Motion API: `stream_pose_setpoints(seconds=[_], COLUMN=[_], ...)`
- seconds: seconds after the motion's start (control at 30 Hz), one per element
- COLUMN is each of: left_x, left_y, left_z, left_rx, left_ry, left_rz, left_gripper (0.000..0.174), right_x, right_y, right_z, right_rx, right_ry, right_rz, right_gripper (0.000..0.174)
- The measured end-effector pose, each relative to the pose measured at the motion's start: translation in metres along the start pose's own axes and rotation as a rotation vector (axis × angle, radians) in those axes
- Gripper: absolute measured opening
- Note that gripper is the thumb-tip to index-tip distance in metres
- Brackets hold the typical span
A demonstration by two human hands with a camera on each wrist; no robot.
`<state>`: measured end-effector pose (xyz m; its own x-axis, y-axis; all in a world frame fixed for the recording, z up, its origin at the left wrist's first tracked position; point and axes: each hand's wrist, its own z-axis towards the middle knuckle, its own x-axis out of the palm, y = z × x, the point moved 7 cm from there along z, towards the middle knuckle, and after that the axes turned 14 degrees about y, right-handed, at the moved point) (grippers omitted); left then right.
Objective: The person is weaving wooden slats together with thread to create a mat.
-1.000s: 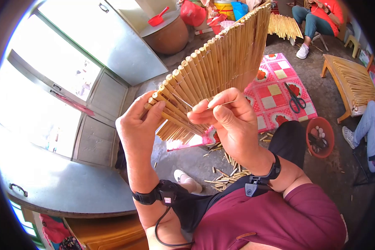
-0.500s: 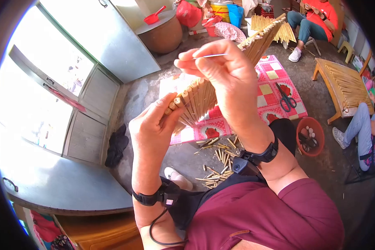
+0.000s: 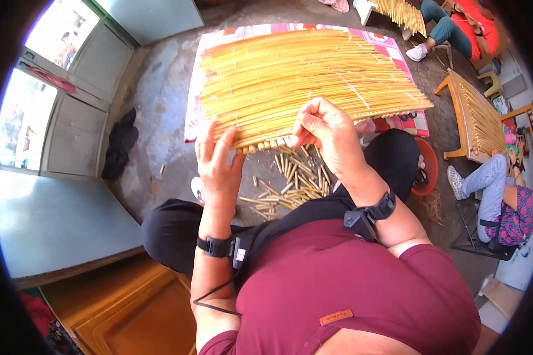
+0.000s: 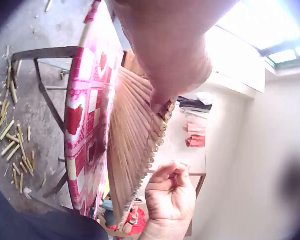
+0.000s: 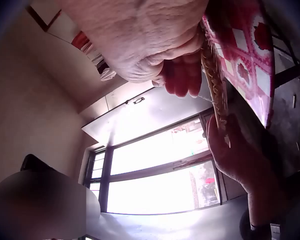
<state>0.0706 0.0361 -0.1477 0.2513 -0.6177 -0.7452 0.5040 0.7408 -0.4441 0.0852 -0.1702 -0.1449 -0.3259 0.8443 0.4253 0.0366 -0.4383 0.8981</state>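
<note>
A mat of thin yellow stalks (image 3: 290, 77), joined by rows of white stitching, lies across the table with its cut-end edge towards me. My left hand (image 3: 216, 165) grips the mat's near left corner, fingers over the top. Just right of it, my right hand (image 3: 334, 136) is raised at the near edge with thumb and fingertips pinched together. In the left wrist view a fine thread (image 4: 171, 147) runs from the stalk ends to the pinched fingertips of that hand. Any needle inside the pinch is hidden.
Under the mat is a table with a pink patterned cloth (image 3: 192, 112). Short cut stalk pieces (image 3: 290, 183) litter the floor below. A red basin (image 3: 432, 168) stands by my right knee. Farther right is a wooden stand (image 3: 450, 118) bearing stalks, with seated people nearby.
The mat, earlier tilted up on edge, now lies flat over the cloth. My right hand, which lifted high with a needle, has come down to the near edge; the left stays at the corner.
</note>
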Motion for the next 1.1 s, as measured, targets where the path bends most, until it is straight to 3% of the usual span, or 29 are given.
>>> stream_pose_setpoints(seconds=[0.07,0.17,0.2,0.3,0.5,0.53,0.63,0.67,0.77,1.1], left_x=[0.015,0.056,0.071,0.087,0.112,0.119,0.143,0.151,0.166,0.165], left_y=[0.013,0.041,0.043,0.040,0.064,0.070,0.080,0.080,0.081,0.075], left_z=[-0.012,-0.033,-0.034,-0.051,-0.075,-0.082,-0.092,-0.095,-0.101,-0.097], left_rx=[-0.184,-0.252,-0.279,-0.371,-0.689,-0.746,-0.755,-0.727,-0.789,-0.892], left_ry=[-0.057,-0.073,0.029,0.025,-0.174,-0.223,-0.205,-0.180,-0.079,-0.012], left_rz=[-0.060,-0.779,-1.059,-1.536,-1.688,-1.715,-1.824,-1.897,-1.935,-1.862], left_gripper=[0.080,0.088,0.095,0.097,0.098,0.090,0.073,0.055,0.044,0.041], right_x=[-0.003,0.001,0.001,-0.003,-0.014,-0.018,-0.027,-0.030,-0.032,-0.036], right_y=[-0.017,-0.036,-0.044,-0.065,-0.102,-0.110,-0.125,-0.128,-0.138,-0.142], right_z=[0.002,0.006,0.006,0.007,-0.010,-0.013,-0.018,-0.018,-0.017,-0.018], right_rx=[0.050,0.098,0.112,0.158,0.289,0.296,0.312,0.311,0.351,0.351], right_ry=[0.035,0.059,0.066,0.061,0.066,0.084,0.077,0.085,0.092,0.106], right_rz=[-0.110,-0.268,-0.295,-0.385,-0.443,-0.443,-0.351,-0.347,-0.366,-0.256], right_gripper=[0.009,0.009,0.008,0.007,0.009,0.010,0.010,0.011,0.011,0.007])
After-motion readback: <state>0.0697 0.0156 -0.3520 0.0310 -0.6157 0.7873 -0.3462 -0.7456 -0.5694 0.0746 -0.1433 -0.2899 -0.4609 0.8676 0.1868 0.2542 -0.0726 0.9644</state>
